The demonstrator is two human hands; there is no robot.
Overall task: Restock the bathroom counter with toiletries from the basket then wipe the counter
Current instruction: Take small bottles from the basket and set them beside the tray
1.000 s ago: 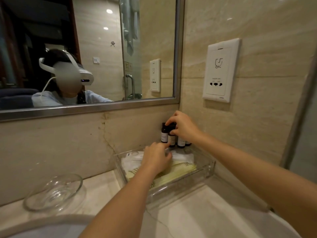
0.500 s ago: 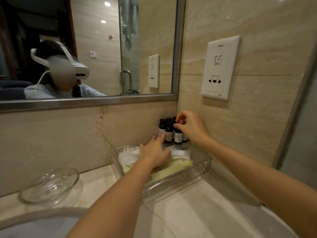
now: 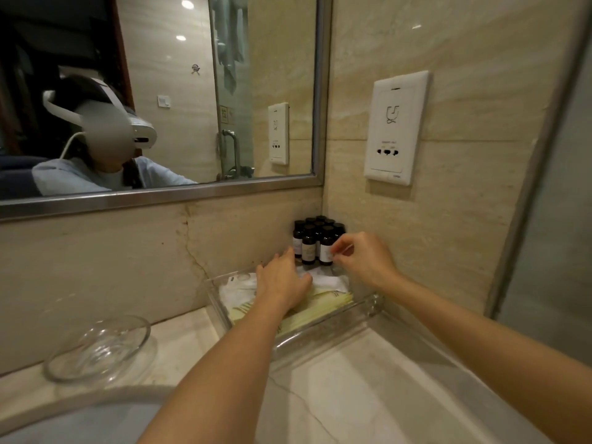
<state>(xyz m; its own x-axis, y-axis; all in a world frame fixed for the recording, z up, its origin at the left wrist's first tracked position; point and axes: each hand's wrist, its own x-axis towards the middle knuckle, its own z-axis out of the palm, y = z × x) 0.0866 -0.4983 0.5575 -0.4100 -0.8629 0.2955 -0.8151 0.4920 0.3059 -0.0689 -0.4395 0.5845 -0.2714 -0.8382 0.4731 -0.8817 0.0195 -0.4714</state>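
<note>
Several small dark bottles [image 3: 309, 243] with pale labels stand packed together in the corner where the two walls meet. My right hand [image 3: 363, 259] is at the front right bottle, thumb and forefinger pinched against its label. A clear tray [image 3: 346, 318] in front of the bottles holds white and pale yellow packets [image 3: 323, 302]. My left hand [image 3: 283, 278] lies flat on those packets, fingers spread, its fingertips close to the leftmost bottle.
A clear glass dish [image 3: 99, 347] sits on the marble counter [image 3: 368, 389] at the left. The rim of a basin [image 3: 64, 415] curves along the bottom left. A mirror [image 3: 160, 91] hangs above, and a white socket plate [image 3: 395, 128] is on the right wall.
My right hand has come down from the bottle tops to the label of the front right bottle. My left hand has slid forward on the packets toward the bottles.
</note>
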